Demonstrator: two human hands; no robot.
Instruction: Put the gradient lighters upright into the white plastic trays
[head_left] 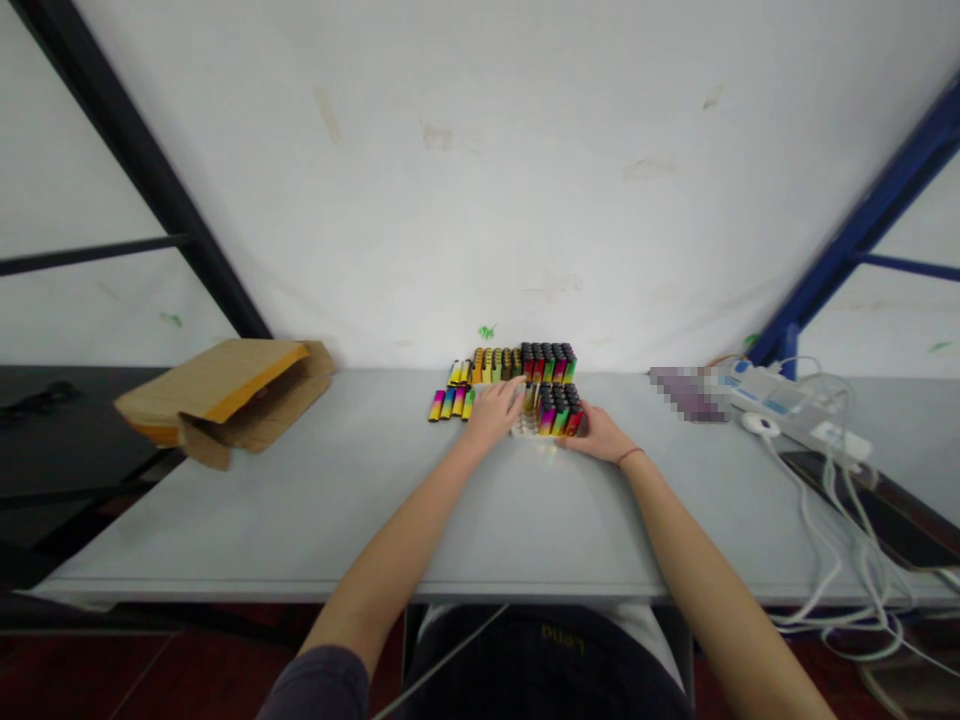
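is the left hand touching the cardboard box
Apart: the head view shows a wide stretch of grey tabletop between the left hand and the cardboard box.

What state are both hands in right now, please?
Left hand: at the tray; whether it holds anything cannot be told.
Right hand: open, curved around the tray's near right corner.

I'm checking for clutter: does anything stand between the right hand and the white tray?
Nothing visible does: the right hand is at the right end of the white tray, by its black-topped lighters. Other lighters are to the left, beside the left hand.
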